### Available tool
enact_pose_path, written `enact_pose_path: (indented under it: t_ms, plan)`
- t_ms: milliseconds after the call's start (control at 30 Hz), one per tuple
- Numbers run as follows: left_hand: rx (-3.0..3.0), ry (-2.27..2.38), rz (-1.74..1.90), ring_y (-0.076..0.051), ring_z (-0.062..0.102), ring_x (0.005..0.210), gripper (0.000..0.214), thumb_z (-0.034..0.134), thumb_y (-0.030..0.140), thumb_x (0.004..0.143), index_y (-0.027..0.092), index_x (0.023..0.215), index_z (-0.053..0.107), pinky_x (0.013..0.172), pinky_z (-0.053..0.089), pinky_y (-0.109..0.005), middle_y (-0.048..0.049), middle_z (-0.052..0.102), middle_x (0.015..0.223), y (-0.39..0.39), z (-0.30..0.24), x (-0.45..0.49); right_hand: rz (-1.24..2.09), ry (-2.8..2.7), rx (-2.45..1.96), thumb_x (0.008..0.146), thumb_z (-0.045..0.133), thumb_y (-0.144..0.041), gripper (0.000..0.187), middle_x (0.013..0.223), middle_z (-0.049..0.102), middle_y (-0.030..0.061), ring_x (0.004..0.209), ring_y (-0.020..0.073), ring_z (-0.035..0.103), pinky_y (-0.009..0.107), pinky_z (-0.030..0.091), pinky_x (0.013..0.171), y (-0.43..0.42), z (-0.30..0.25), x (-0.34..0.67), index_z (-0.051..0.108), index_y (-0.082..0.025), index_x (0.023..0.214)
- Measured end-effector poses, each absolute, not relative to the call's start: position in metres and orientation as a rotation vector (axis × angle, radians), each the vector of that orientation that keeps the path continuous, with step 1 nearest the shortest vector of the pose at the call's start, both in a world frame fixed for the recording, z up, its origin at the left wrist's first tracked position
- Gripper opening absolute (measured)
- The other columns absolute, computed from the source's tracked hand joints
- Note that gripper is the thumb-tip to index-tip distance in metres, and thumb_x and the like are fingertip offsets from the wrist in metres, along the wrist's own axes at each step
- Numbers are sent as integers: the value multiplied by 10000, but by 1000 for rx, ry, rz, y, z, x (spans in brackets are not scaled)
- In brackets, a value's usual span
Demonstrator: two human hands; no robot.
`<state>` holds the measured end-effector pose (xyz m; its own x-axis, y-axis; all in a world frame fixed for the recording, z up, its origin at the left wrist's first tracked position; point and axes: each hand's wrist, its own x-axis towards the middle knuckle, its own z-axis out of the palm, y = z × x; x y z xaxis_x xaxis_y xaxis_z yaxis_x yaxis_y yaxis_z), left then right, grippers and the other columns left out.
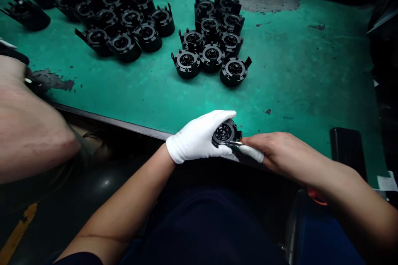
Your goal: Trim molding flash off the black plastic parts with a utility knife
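Note:
My left hand [202, 136], in a white glove, is wrapped round a round black plastic part [224, 132] at the table's front edge. The part's ringed face is turned up, and a tab sticks out at its right side. My right hand [269, 149] is bare except for a white cover on the thumb. Its fingers are closed on a thin, shiny blade-like tool [235, 143], whose tip meets the lower right rim of the part. Most of the tool is hidden by the fingers.
Similar black parts [212, 56] stand grouped on the green table [280, 74], with a larger group [124, 45] at back left. A black phone-like object [347, 149] lies on the right. Another person's arm [31, 128] reaches in from the left.

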<state>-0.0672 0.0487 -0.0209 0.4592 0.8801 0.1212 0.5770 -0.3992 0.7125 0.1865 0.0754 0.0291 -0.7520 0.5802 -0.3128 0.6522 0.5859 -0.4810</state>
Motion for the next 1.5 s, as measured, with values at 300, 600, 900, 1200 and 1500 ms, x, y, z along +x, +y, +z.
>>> enact_pose_path:
  t_ms: [300,600,900,1200,1500]
  plan:
    - [1955,1766,1109,-354,522,1375,978,830,560,739,154,1485,344,1151,462,-511,-209,536,1441,10,-50,-41,-2350,1709,1775,1028,413,-424,314,745,538,-23,552,110,471,235,360,495,-9,0,167,597,-212,1170]
    - [1865,1869,1065,-325,559,1334,961,862,521,719,179,1477,381,1141,475,-500,-175,548,1415,6,-48,-35,-2943,997,1720,1003,476,-520,323,678,407,-83,482,58,273,186,189,419,-44,-1,127,517,-227,1131]
    - [1904,1904,1061,-339,581,1313,967,839,579,718,166,1475,401,1111,504,-501,-186,572,1398,4,-51,-36,-3045,946,1635,1007,489,-541,336,655,388,-91,468,47,236,179,169,403,-49,-3,127,532,-222,1104]
    - [1854,1927,1117,-338,639,1250,1151,837,658,664,173,1537,264,1066,541,-491,-182,604,1367,6,-55,-35,-3290,488,1481,931,605,-555,341,599,358,-109,433,30,172,151,143,363,-57,14,99,551,-221,973]
    - [1871,1987,1222,-358,639,1247,1059,837,712,607,155,1417,442,1077,536,-517,-185,636,1324,-1,-63,-33,-3366,142,1607,857,719,-496,349,595,386,-101,431,26,171,133,135,336,-67,0,91,562,-198,952]
